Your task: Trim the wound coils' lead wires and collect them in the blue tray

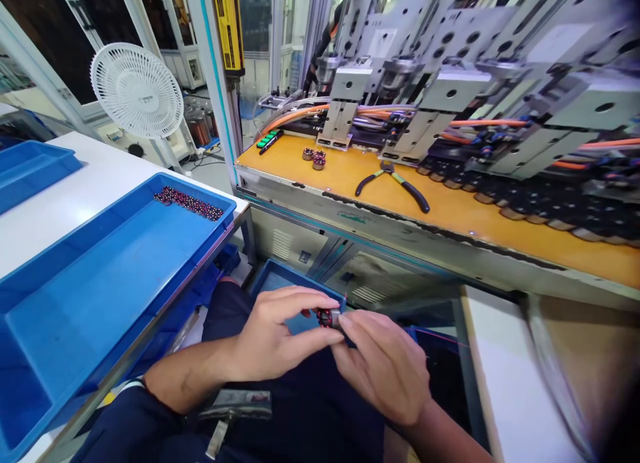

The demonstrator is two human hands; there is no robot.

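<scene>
Above my lap, my left hand (pixel 285 326) grips a small round motor part (pixel 328 317) between thumb and fingers. The part shows red and black on its left side and grey metal on its right. My right hand (pixel 383 363) pinches its metal side with closed fingertips. Several similar parts (pixel 190 203) lie grouped at the far end of the long blue tray (pixel 100 269) on my left. Three more (pixel 319 160) stand on the orange work surface (pixel 350 173) in front of me.
Black-handled pliers (pixel 393 181) and green-and-black items (pixel 269 140) lie on the orange surface. Metal machine stations (pixel 445 103) line its back. A white fan (pixel 137 91) stands at the far left. Another blue tray (pixel 273 276) sits below my hands. A white tabletop (pixel 515 376) is at the right.
</scene>
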